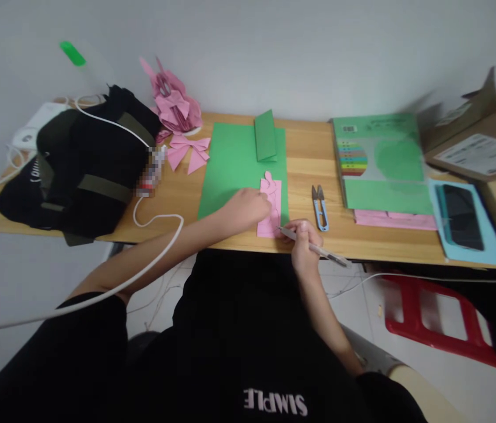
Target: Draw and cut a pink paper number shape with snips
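Observation:
A small sheet of pink paper [266, 226] lies at the table's front edge, partly over a large green sheet [225, 158]. Curved outlines show on it, and a rounded pink tip sticks out past its top; I cannot tell whether that is a separate cut-out. My left hand [246, 208] is closed, its curled fingers pressing the pink paper down from the left. In my right hand [306, 244] is a pen [327, 254], gripped with its tip touching the paper's lower right edge. Blue-handled thread snips [320, 208] lie just right of that hand.
Folded green paper [266, 138] stands on the green sheet. Left are a pink paper bow [188, 154], a pink paper figure [175, 103] and a black bag [84, 158]. Right are a paper pack [380, 158], a phone [463, 216] and a cardboard box [481, 135]. A white cable [151, 264] crosses my left arm.

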`<state>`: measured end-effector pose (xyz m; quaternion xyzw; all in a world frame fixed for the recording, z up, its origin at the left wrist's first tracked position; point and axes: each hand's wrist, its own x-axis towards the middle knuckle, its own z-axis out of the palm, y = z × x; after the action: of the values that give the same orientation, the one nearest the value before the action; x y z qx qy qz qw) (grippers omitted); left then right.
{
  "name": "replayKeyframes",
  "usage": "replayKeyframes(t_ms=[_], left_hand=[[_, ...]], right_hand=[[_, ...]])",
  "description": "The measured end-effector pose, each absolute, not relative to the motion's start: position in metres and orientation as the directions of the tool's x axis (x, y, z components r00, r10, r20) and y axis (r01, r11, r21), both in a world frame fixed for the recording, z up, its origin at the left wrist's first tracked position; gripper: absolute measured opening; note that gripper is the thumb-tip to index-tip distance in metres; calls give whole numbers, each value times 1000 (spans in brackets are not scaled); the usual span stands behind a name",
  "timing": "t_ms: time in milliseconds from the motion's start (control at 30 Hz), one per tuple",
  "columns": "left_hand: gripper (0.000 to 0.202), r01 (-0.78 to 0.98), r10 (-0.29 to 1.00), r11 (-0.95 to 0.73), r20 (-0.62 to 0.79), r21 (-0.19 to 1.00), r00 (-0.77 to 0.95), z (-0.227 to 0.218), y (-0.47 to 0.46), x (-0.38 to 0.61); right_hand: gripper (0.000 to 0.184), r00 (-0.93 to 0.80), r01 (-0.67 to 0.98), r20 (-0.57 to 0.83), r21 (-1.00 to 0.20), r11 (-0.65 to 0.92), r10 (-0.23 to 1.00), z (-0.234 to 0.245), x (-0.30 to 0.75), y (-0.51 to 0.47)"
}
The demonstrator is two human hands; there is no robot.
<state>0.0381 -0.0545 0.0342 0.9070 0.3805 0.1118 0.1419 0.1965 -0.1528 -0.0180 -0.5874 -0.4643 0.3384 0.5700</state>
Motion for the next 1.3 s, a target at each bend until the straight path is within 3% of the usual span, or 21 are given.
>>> replayKeyframes(t_ms=[100, 200, 333, 500, 700, 833, 967, 1100, 1300], left_hand=[[14, 640, 820, -556, 219, 531, 529, 32, -41, 9], [26, 548, 918, -398, 324, 736, 230, 26, -37, -21], [34, 345, 953, -251, 294, 904, -77, 14, -43, -42], [36, 198, 960, -148, 189, 969, -208, 12, -54, -37], [26, 181, 981, -43, 75, 982, -177, 16, -56, -32], [23, 199, 987, 4, 28, 980, -158, 17, -54, -30], [20, 209, 986, 28, 7, 978, -166, 15, -50, -27], [23, 205, 983, 52, -14, 977, -181, 7, -47, -24], [25, 189, 983, 85, -51, 978, -177, -3, -48, -21]], right_hand=[[52, 341, 148, 136, -985, 89, 930, -19, 197, -153], [52, 343, 131, 131, -987, 91, 930, -19, 197, -154], [53, 341, 86, 103, -993, 78, 934, -18, 197, -154], [55, 381, -16, 23, -999, 31, 924, -13, 196, -153], [66, 426, -175, -106, -984, -34, 898, 3, 202, -145], [56, 440, -194, -144, -979, -62, 886, 11, 210, -137], [33, 439, -94, -111, -993, -78, 891, 8, 219, -133], [25, 426, 152, 23, -987, -47, 904, 0, 229, -131], [23, 227, 588, 259, -805, 80, 939, -4, 247, -116]])
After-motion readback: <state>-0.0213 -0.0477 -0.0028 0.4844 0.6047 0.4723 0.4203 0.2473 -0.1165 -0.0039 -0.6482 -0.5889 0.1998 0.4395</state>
